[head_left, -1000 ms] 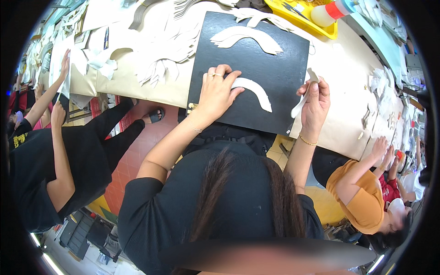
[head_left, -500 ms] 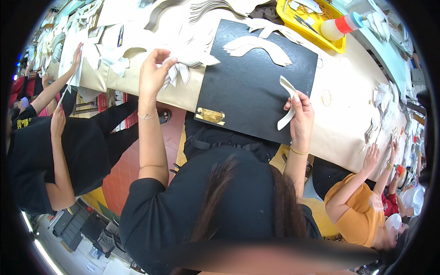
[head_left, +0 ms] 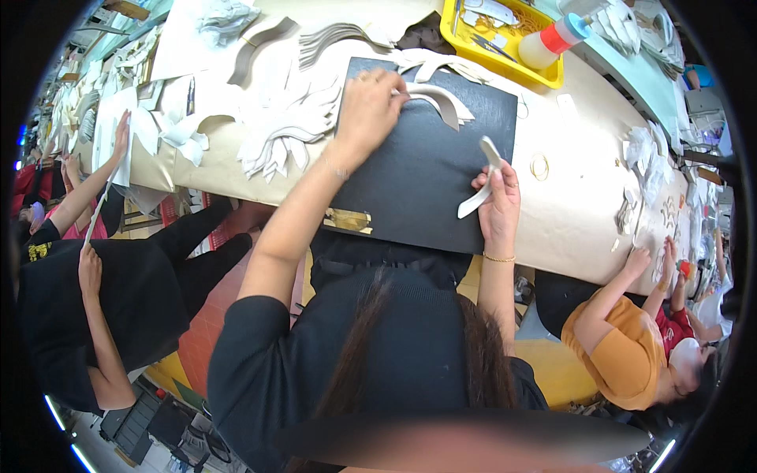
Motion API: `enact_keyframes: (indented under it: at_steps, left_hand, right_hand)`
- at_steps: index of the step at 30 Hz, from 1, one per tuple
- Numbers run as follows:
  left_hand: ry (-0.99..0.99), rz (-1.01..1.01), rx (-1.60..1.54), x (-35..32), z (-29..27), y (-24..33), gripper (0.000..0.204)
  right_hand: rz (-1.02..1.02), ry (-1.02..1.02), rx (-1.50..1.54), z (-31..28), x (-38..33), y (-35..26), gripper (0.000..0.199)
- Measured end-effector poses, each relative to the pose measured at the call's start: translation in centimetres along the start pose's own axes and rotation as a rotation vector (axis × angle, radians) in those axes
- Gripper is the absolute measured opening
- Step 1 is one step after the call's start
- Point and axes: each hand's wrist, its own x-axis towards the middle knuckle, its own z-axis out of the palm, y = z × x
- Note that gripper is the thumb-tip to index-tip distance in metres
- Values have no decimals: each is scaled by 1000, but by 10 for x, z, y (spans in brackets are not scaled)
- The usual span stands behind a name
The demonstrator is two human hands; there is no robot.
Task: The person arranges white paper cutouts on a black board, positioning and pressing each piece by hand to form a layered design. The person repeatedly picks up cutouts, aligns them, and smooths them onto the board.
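My right hand (head_left: 500,197) is closed around a thin, curved off-white strip (head_left: 487,150), held tilted above the right side of a black board (head_left: 426,173). My left hand (head_left: 371,112) reaches across the upper left of that board. Its fingers pinch the left end of a curved strip (head_left: 445,102), which lies over or among similar pale strips there; the fingertips partly hide it. Further up the board's far edge rest more pale curved pieces (head_left: 441,65). Left of the board, a fanned pile of white curved pieces (head_left: 288,130) lies on the paper-covered table (head_left: 568,236).
Beyond the board stands a yellow tray (head_left: 505,71) with scissors and a white bottle with a red band (head_left: 544,46). Grey strip stacks (head_left: 347,35) lie at the far left. A rubber band (head_left: 539,166) is on the table. Co-workers stand on both sides.
My left hand has moved right, from the white pile to the strips on the board, and now pinches one. My right hand keeps its strip, turned slightly. The whole view has shifted a little.
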Motion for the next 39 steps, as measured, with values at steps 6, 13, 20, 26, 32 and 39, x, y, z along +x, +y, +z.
enact_keyframes:
  at_steps: [6, 13, 20, 26, 32, 39]
  left_hand:
    - [-273, -240, -706, -53, -43, 56, 22]
    - [-162, 55, -20, -89, -3, 30, 32]
    - [-142, 162, 98, -127, 20, 44, 44]
    - [-151, 200, 164, -147, 24, 45, 52]
    - [-169, 200, 142, -157, 26, 46, 56]
    - [-92, 181, 38, -157, 23, 50, 57]
  right_hand:
    - [32, 26, 259, -11, 6, -8, 35]
    - [-9, -25, 206, -10, 15, -23, 22]
    - [76, -42, 17, 13, 3, -19, 27]
    - [134, -73, -78, 22, -3, -11, 23]
    - [138, -91, -79, 24, -2, -11, 22]
    - [172, -124, -124, 24, -8, -14, 25]
